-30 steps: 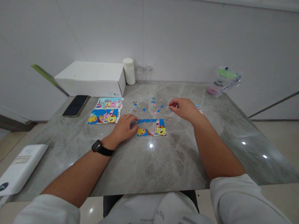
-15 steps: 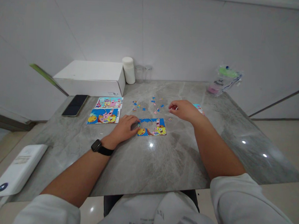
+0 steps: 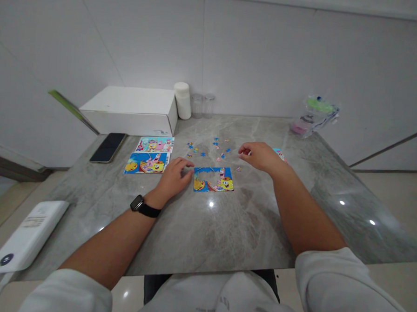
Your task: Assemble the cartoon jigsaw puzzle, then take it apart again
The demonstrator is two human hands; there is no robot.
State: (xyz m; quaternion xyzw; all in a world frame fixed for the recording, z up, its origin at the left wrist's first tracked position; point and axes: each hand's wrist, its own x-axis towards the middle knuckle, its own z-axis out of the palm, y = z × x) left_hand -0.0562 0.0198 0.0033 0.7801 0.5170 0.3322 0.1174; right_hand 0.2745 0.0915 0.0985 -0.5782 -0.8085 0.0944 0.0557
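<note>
A small cartoon jigsaw puzzle (image 3: 199, 185), blue with yellow and pink figures, lies flat on the grey table with a gap in its middle and top. Just off its left edge is my left hand (image 3: 175, 176), thumb and fingers apart, holding nothing. My right hand (image 3: 260, 156) hovers to the upper right of the puzzle with thumb and fingertips pressed together; whatever is between them is too small to make out. Loose jigsaw pieces (image 3: 203, 154) are scattered beyond the puzzle, with one piece (image 3: 239, 169) near its upper right corner.
Two picture cards, a blue card (image 3: 145, 163) and a pink-and-teal card (image 3: 155, 144), lie left. A phone (image 3: 108, 147), white box (image 3: 126, 121), white bottle (image 3: 182, 101) and glasses (image 3: 209, 105) stand around. A power bank (image 3: 29, 237) sits front left, a plastic bag (image 3: 315, 117) back right.
My left hand has drawn slightly away from the puzzle's left edge. My right hand stays in much the same place with its fingertips together. The whole view has shifted a little.
</note>
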